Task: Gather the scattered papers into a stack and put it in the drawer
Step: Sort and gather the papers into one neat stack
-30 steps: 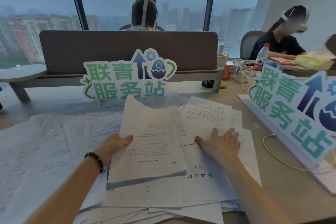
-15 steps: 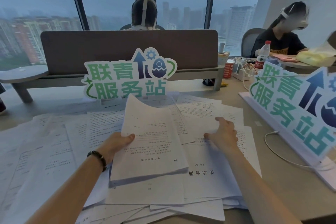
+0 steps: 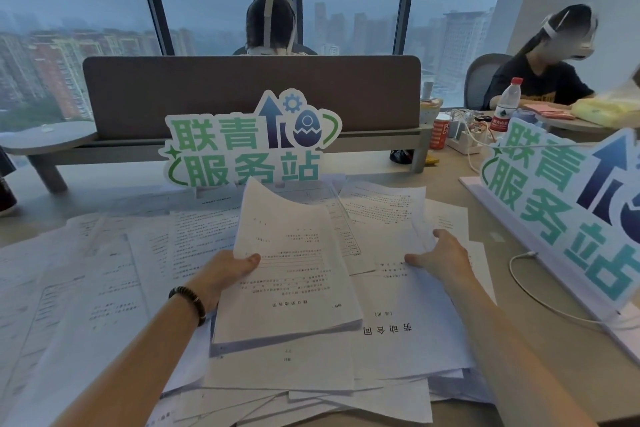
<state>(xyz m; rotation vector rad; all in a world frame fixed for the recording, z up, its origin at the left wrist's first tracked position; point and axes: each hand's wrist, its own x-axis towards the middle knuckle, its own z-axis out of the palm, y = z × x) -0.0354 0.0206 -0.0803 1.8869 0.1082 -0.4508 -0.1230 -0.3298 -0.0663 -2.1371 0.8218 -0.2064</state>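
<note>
- Left hand [image 3: 225, 274]: grips a stack of papers [image 3: 287, 274] at its left edge, thumb on top.
- Right hand [image 3: 438, 258]: fingers curl round a loose sheet [image 3: 388, 215].
- Desk [image 3: 540, 350]: carries the scattered papers [image 3: 104, 281].

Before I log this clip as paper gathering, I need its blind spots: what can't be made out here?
- Drawer: nowhere in the head view.
- Sheet text: too small and blurred to read.
- Left hand fingers: hidden under the held stack.
- Right hand fingertips: covered by a lifted sheet.
- Scattered papers: cut by left and bottom edges.
</note>
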